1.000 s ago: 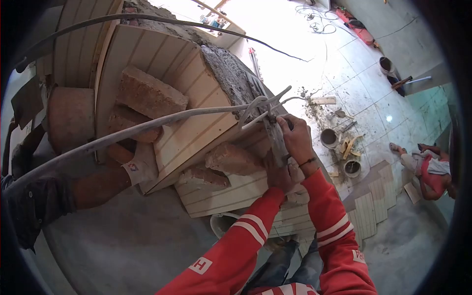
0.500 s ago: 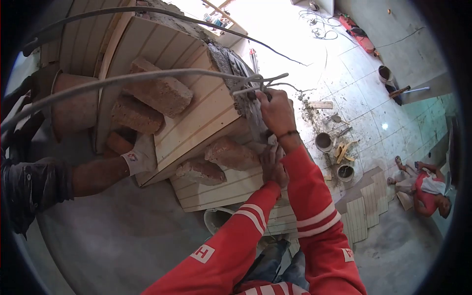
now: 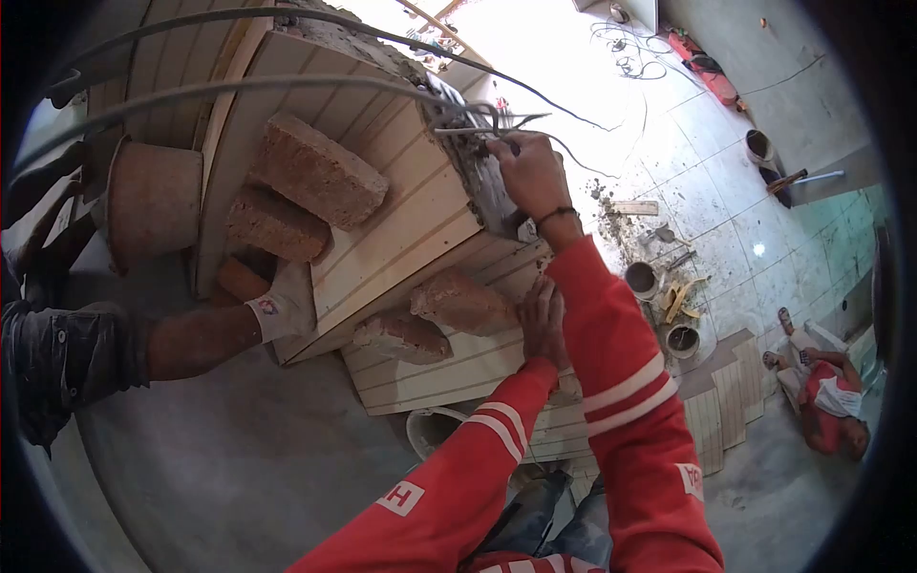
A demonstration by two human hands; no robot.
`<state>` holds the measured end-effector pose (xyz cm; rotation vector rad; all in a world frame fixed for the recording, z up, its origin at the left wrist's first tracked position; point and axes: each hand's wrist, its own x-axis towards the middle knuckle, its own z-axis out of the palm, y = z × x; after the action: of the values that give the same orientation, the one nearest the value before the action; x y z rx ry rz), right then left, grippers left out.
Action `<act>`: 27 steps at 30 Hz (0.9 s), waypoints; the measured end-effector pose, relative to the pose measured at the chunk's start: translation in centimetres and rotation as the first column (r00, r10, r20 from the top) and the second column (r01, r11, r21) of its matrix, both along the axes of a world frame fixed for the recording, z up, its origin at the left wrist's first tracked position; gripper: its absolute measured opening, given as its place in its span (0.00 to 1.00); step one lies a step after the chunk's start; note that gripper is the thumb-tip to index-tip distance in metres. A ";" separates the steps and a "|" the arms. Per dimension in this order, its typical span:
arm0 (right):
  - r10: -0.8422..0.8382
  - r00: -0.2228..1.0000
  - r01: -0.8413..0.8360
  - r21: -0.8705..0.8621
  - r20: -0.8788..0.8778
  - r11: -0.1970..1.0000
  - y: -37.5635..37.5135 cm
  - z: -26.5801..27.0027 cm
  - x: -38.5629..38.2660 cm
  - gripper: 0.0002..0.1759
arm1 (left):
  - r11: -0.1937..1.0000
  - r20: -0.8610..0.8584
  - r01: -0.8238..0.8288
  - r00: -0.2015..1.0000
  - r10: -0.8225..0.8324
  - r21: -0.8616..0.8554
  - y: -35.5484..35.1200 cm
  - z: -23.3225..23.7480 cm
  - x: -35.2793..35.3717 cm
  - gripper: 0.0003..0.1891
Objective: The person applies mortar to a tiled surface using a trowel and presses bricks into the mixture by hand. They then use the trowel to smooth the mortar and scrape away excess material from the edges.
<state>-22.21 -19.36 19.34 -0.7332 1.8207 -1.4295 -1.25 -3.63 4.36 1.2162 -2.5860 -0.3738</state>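
My right hand [image 3: 531,174] is closed at the mortar-covered end [image 3: 468,158] of a tiled step [image 3: 420,205]; what its fingers hold is hidden. Right by those fingers are the bent, hooked ends of long grey rods or cables [image 3: 287,84]. Lower down, my left hand [image 3: 543,323] rests with its fingers stretched out on the lower step, beside a rough brick [image 3: 460,300]. Another brick [image 3: 401,341] lies to the left of that one. On the upper step sit two larger bricks [image 3: 320,172].
A co-worker's leg in a white sock [image 3: 285,304] stands left, near a large bucket [image 3: 158,205]. Small buckets [image 3: 642,278] and debris lie on the tiled floor [image 3: 712,177] at right. Another person [image 3: 831,401] sits far right. Stacked planks or tiles [image 3: 712,401] lie nearby.
My right hand has moved slightly up along the step's end. My left hand has drawn away from the corner and lies lower on the step. The view has shifted a little.
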 end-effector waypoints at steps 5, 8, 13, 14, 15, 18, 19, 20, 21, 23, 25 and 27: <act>-0.155 0.988 0.154 -0.055 -0.016 0.987 2.2 -8.2 -1.5 0.21 | 0.998 -0.026 0.019 1.000 -0.017 0.060 -0.5 1.9 -1.4 0.36; -0.145 0.989 0.144 -0.013 -0.044 0.989 8.7 -13.4 -2.1 0.21 | 0.998 0.029 0.063 0.998 -0.063 -0.007 -0.1 1.8 -0.7 0.36; -0.191 0.976 0.209 0.188 -0.109 0.960 17.7 -26.2 -1.4 0.21 | 0.996 -0.028 0.089 0.996 -0.089 0.003 0.0 1.9 -1.0 0.36; -0.191 0.977 0.205 0.178 -0.093 0.962 18.8 -27.7 -1.3 0.20 | 0.996 -0.020 0.093 0.995 -0.093 -0.005 -0.2 2.0 -1.3 0.37; -0.184 0.980 0.194 0.175 -0.070 0.965 19.8 -27.7 -0.8 0.20 | 0.996 -0.003 0.091 0.996 -0.091 -0.008 0.0 2.1 -1.1 0.37; -0.175 0.984 0.178 0.168 -0.035 0.970 22.5 -27.4 -0.1 0.20 | 0.996 0.013 0.084 0.996 -0.084 0.005 0.2 1.8 -1.0 0.37; -0.173 0.981 0.183 0.136 -0.081 0.974 23.3 -27.1 0.2 0.21 | 0.996 0.019 0.085 0.996 -0.085 0.010 0.3 1.9 -1.0 0.37; -0.197 0.979 0.203 0.114 -0.059 0.972 24.0 -26.7 0.4 0.21 | 0.996 0.012 0.092 0.996 -0.092 0.007 0.1 1.8 -1.1 0.37; -0.194 0.979 0.199 0.116 -0.054 0.973 24.4 -26.1 0.6 0.21 | 0.996 0.008 0.094 0.996 -0.094 0.006 0.1 1.8 -1.0 0.37; -0.199 0.977 0.194 0.069 0.075 0.979 25.4 -24.0 1.1 0.21 | 0.996 0.025 0.086 0.996 -0.087 0.014 0.1 1.9 -0.9 0.37; -0.161 0.983 0.153 0.094 0.083 0.984 27.3 -22.2 1.6 0.20 | 0.996 0.030 0.086 0.996 -0.087 0.015 0.2 1.9 -1.0 0.37; -0.132 0.987 0.113 0.185 0.091 0.976 30.0 -21.5 2.6 0.20 | 0.996 0.020 0.085 0.996 -0.086 0.013 0.2 2.1 -1.1 0.37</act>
<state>-19.60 10.60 -2.19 -0.4545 1.9119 -1.3326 -2.31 -3.40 6.42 1.1216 -2.6633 -0.3965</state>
